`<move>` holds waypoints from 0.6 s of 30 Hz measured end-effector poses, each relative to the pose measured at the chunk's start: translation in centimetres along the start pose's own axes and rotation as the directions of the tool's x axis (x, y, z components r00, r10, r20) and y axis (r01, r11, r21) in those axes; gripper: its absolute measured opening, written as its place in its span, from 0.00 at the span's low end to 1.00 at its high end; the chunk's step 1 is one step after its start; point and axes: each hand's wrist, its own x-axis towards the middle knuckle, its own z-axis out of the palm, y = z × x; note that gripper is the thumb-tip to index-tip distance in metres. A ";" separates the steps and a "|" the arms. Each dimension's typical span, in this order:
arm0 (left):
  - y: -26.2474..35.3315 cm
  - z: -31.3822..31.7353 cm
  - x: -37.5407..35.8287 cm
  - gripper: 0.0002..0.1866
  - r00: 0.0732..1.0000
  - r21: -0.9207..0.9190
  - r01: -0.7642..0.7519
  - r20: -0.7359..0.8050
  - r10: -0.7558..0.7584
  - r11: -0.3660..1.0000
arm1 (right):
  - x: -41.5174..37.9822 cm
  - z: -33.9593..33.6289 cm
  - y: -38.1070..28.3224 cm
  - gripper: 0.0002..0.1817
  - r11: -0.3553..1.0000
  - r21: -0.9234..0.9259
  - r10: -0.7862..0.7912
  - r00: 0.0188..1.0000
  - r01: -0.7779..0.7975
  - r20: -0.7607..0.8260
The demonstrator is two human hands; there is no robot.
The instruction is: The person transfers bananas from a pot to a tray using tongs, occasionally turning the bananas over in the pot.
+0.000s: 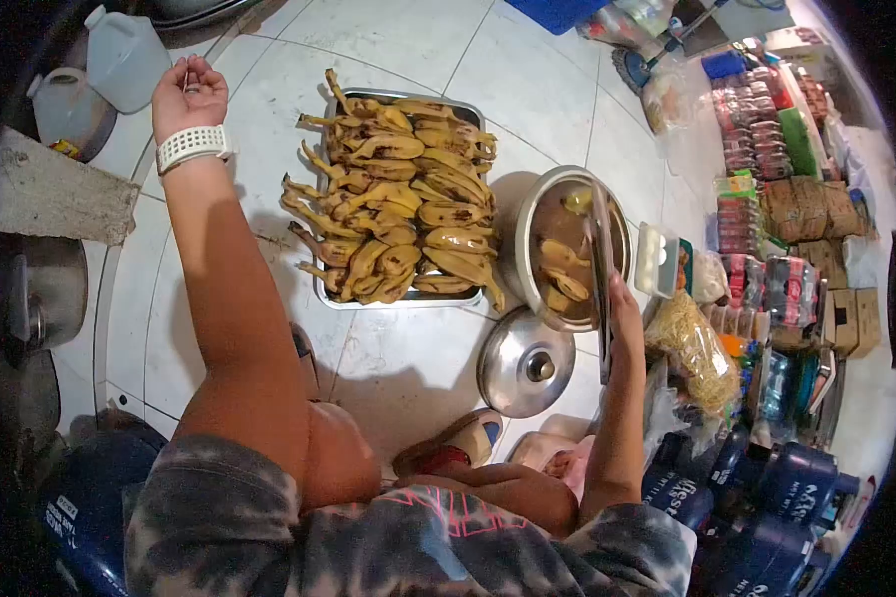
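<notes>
Left hand [189, 102]: fingers curled, near a jug [127, 62]
Right hand [623, 313]: holding a thin flat object [603, 239] at the pot [517, 254]
Tray [398, 304]: loaded with bananas [373, 204]
Lid [508, 370]: on the floor [528, 109] beside the pot

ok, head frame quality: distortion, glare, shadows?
Head view: strong fisheye, black corners, stocked goods bowing along the right edge; head view: bright highlights on the steel lid and some bananas; head view: shadow on the floor tiles below the tray.
</notes>
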 end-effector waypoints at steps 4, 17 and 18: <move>-0.2 -0.5 0.2 0.05 0.999 -0.024 0.021 -0.033 -0.022 0.999 | 2.1 2.8 -3.8 0.19 0.924 -0.295 -0.242 0.969 0.244 0.045; 2.2 -2.7 0.9 0.04 0.995 -0.086 -0.047 -0.097 0.039 0.995 | 7.4 16.8 -11.2 0.12 -0.009 -0.853 -0.528 0.722 0.521 0.447; 2.7 -3.0 1.1 0.04 0.994 -0.089 -0.053 -0.100 0.044 0.995 | 8.1 17.1 -11.2 0.12 -0.108 -0.850 -0.523 0.697 0.516 0.490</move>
